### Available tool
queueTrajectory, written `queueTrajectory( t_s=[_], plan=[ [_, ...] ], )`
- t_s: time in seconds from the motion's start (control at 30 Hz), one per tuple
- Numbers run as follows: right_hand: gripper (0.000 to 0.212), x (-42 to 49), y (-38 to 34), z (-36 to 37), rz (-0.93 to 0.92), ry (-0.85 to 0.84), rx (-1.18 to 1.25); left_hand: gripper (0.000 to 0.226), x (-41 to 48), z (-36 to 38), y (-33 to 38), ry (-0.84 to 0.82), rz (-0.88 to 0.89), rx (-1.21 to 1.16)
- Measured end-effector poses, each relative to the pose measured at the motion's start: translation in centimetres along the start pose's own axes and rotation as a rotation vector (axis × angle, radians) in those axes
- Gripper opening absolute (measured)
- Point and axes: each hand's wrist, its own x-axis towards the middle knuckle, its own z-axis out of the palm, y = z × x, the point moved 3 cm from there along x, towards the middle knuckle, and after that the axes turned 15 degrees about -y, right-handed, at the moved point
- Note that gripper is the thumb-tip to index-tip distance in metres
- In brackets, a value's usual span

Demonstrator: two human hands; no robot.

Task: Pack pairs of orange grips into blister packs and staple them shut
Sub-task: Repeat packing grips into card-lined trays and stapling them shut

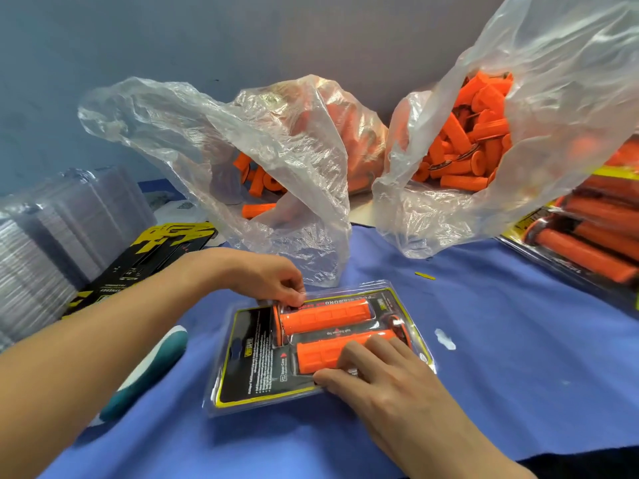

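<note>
One blister pack [249, 357] | left grip [273, 281] pinches its edge | right grip [387, 378] flat (pressing) | blue cloth [501, 340], grey wall [173, 36]

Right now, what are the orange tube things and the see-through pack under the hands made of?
The orange ribbed grips look like matt rubber or foam: dull surface, moulded squares. The clear blister pack looks like thin glossy plastic: it glints, and the black-and-yellow printed card shows through it.

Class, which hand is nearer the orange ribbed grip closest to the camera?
Right: right hand rests on that orange grip; left hand holds the clear blister pack's far edge.
</note>
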Motion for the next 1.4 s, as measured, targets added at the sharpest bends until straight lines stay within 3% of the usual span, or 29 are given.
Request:
queueTrajectory(
  t_s=[0.1, 0.37, 0.53, 0.67, 0.73, 0.87, 1.1, 1.17, 1.23, 1.33, 1.4],
  plan=[
    [0.03, 0.0, 0.1, -0.2, 0.008, -0.001, 0.01, 0.014, -1.1, 0.4, -0.8, -0.056, -0.009, -0.135],
    [0.032, -0.1, -0.1, -0.5, 0.049, -0.019, 0.014, 0.027, -1.9, 0.6, 0.0, 0.006, 0.024, 0.051],
    [0.032, -0.2, 0.6, -0.3, 0.054, -0.074, 0.023, 0.04, -1.1, 0.7, 0.7, 0.041, 0.05, 0.027],
    [0.038, 0.0, 1.1, -0.1, 0.067, -0.127, 0.059, 0.053, -1.8, 0.5, 0.4, -0.022, 0.113, -0.155],
    [0.042, 0.2, 1.2, -0.1, 0.068, -0.139, 0.07, 0.05, -2.2, 0.3, 0.0, -0.056, 0.104, -0.198],
    [0.04, 0.4, 1.4, -0.5, 0.058, -0.13, 0.095, 0.019, -2.8, -0.1, -1.2, -0.085, -0.064, -0.034],
    [0.033, 0.3, 1.6, -0.5, 0.043, -0.152, 0.076, 0.02, -3.3, 0.5, -1.5, -0.07, -0.012, -0.129],
    [0.036, 0.3, 1.5, -0.4, 0.046, -0.139, 0.087, 0.035, -3.7, 0.7, -1.1, -0.066, -0.067, -0.126],
    [0.04, 0.4, 1.5, -0.3, 0.061, -0.121, 0.105, 0.045, -4.7, 0.6, -0.5, 0.095, -0.114, 0.012],
    [0.038, 0.6, 1.6, 0.0, 0.098, -0.101, 0.089, 0.033, -7.3, 2.5, 2.1, 0.783, 0.056, 0.13],
    [0.034, 0.6, 1.6, 0.1, 0.117, -0.086, 0.089, 0.019, -8.7, 6.6, 4.5, 1.036, 0.248, 0.122]
  ],
)
